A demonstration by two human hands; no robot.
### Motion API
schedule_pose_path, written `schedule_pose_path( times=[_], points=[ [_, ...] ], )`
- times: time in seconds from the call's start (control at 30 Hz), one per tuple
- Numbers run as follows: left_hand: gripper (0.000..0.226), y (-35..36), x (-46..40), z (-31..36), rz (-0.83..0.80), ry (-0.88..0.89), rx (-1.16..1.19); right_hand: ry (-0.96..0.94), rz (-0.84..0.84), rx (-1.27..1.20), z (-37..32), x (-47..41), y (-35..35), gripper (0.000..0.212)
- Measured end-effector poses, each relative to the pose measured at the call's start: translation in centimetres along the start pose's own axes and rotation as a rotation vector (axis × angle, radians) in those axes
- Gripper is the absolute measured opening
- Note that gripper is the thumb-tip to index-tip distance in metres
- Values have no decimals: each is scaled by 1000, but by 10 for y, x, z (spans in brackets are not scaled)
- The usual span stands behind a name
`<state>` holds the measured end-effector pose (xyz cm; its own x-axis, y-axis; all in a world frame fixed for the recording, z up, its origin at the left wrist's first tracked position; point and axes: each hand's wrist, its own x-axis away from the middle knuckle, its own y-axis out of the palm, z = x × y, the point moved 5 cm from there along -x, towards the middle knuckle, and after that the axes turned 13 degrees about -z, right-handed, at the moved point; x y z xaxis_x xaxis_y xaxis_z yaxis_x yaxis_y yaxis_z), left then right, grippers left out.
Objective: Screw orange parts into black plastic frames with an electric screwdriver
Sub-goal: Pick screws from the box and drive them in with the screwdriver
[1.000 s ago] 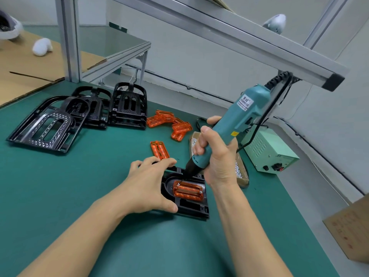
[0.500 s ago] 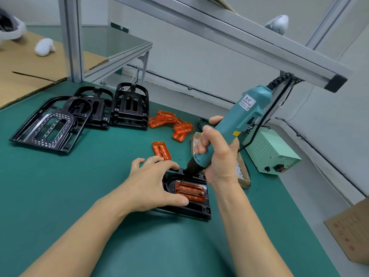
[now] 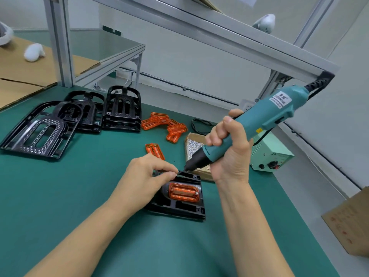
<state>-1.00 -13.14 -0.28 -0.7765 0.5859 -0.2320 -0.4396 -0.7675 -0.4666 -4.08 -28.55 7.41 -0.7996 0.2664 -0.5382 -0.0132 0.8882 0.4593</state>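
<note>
Since half a second ago the left hand (image 3: 146, 176) has lifted its spread fingers off the black frame (image 3: 179, 206) and now pinches what looks like a small screw (image 3: 176, 173) at the frame's far edge; it is too small to be sure. Just below that pinch the orange part (image 3: 184, 192) sits seated in the frame. Right of it, the right hand (image 3: 229, 152) grips the electric screwdriver (image 3: 249, 128), its tip now raised beside the pinch. The bit itself is hard to make out.
</note>
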Motion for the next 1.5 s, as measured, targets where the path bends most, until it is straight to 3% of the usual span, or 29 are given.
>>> schedule_pose_path(
  times=[0.27, 0.6, 0.7, 0.77, 0.9, 1.03, 1.23, 1.5],
  points=[
    [12, 1, 0, -1, 24, -78, 589, -82, 92, -128, -8, 0, 0, 15],
    [9, 7, 0, -6, 7, -119, 762, -112, 159, -151, -3, 7, -1, 14],
    [14, 5, 0, -5, -25, -106, 696, -96, 140, -142, -6, 3, -4, 14],
    [32, -2, -1, -4, -36, -96, 602, -72, 103, -119, -8, -1, -4, 14],
    [79, -13, -1, -16, -235, -192, 121, 38, -17, 7, -4, -9, -1, 15],
    [102, 4, 3, -20, -470, -184, -282, 135, -141, 184, 12, -9, 3, 18],
    [104, 10, 1, -22, -402, -174, -382, 162, -213, 287, 34, -5, 7, 15],
    [101, 10, 1, -20, -364, -143, -342, 194, -245, 294, 44, -6, 10, 17]
  ],
)
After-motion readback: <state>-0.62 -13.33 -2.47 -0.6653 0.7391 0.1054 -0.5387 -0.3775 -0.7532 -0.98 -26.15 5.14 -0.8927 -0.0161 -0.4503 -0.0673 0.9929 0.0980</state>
